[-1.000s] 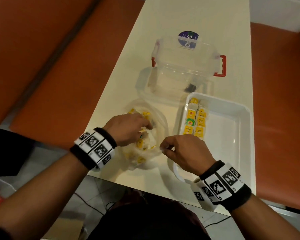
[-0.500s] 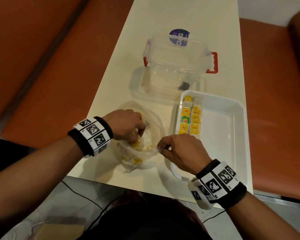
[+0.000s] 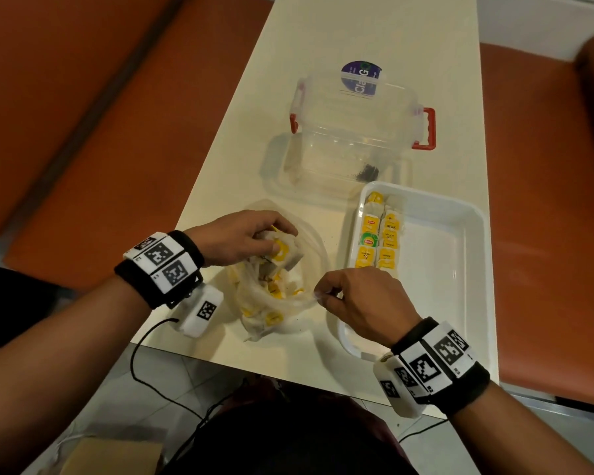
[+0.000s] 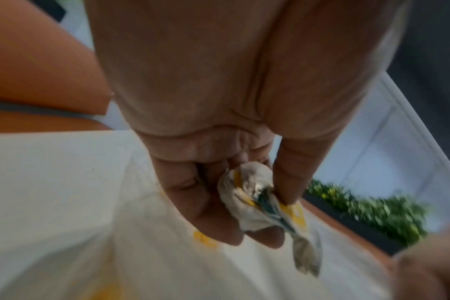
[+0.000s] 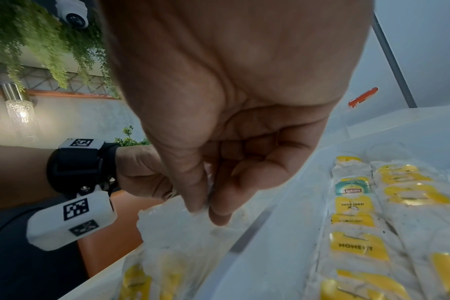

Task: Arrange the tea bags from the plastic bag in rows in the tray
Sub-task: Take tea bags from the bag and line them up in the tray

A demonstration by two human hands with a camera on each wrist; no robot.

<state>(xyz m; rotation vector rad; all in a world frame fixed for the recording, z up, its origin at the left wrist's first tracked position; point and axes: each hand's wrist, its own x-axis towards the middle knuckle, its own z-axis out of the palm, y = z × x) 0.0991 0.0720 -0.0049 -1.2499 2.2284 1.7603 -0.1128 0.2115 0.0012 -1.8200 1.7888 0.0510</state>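
Left hand (image 3: 235, 240) gripping tea bag (image 3: 282, 252), right hand (image 3: 357, 299) pinching plastic bag (image 3: 288, 303)

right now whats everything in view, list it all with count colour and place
table: one, cream, between orange benches
plastic bag: one, clear, near table edge, left of tray
tea bags in bag: several, white with yellow tags
tray: one, white, right of bag
tea bags in tray: two rows along the left wall, yellow tags, one green
container: one, clear with red handles, behind tray
benches: two, orange, either side
left hand: grips tea bags above the bag
right hand: fingers pinch the bag's rim
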